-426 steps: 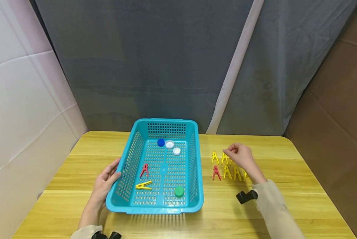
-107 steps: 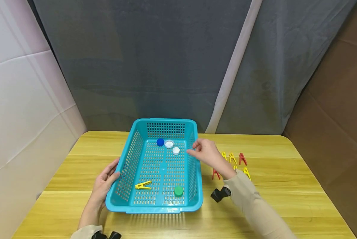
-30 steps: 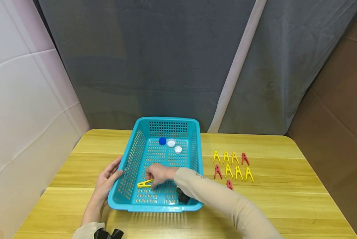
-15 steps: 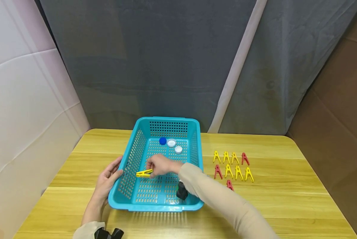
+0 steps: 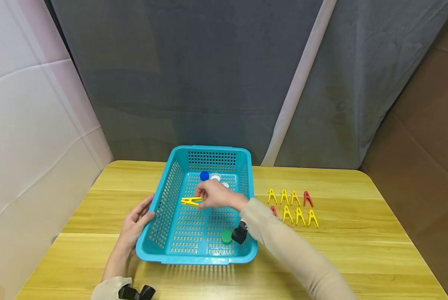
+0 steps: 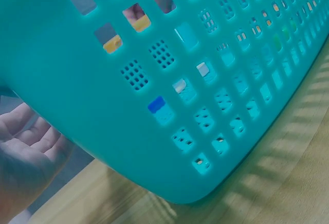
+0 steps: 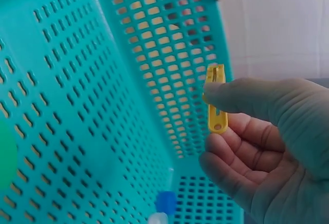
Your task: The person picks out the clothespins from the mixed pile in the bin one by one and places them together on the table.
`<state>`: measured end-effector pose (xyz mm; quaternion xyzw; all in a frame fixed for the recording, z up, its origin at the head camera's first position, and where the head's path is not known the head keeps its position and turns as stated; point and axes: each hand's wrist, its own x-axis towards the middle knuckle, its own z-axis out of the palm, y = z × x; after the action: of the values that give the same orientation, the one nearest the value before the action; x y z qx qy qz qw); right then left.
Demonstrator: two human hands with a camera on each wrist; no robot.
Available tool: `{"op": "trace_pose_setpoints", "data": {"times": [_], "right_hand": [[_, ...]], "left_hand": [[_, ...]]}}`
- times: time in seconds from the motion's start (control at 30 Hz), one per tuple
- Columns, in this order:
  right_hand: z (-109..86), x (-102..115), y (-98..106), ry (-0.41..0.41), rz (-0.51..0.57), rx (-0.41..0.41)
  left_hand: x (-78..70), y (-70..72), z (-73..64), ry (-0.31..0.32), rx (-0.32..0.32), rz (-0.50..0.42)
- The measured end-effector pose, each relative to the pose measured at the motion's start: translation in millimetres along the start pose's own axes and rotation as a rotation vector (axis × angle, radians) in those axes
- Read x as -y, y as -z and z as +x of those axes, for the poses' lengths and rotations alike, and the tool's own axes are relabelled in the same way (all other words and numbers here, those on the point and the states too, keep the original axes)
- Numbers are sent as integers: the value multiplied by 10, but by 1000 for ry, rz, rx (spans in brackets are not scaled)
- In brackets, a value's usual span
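A yellow clothespin [image 5: 190, 201] is pinched between the thumb and fingers of my right hand [image 5: 218, 195], above the floor of the turquoise basket [image 5: 194, 260]. The right wrist view shows that clothespin [image 7: 217, 112] edge-on, with the thumb across it. At the basket's left side, my left hand [image 5: 134, 223] grips the rim, thumb on top. Inside the basket lie a blue cap [image 5: 204, 176], two white caps, one partly behind my right hand, and a green cap [image 5: 226, 237] near the front right.
Right of the basket, yellow clothespins [image 5: 287, 214] and red clothespins [image 5: 308, 199] stand in rows on the wooden table [image 5: 359, 250]. My right sleeve covers part of the nearest red ones. A grey curtain [image 5: 209, 75] hangs behind the table.
The red clothespin left the basket, and more red ones now stand on the table. My right hand has picked up the yellow clothespin and lifted it up and rightward. The left hand stays put.
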<state>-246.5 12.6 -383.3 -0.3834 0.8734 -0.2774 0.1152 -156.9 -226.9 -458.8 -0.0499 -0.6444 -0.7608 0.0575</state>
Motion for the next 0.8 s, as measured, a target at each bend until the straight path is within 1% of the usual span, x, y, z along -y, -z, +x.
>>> {"op": "trace_pose_setpoints", "data": {"times": [0.17, 0.47, 0.67, 0.8], "right_hand": [[-163, -37, 147, -45, 27, -53], [-482, -157, 437, -75, 74, -155], [-712, -236, 578, -148, 112, -197], [-897, -290, 641, -183, 115, -245]], "left_hand": [[7, -1, -1, -10, 5, -8], [15, 8, 0, -28, 15, -14], [12, 7, -1, -33, 14, -14], [9, 12, -5, -27, 20, -3]]}}
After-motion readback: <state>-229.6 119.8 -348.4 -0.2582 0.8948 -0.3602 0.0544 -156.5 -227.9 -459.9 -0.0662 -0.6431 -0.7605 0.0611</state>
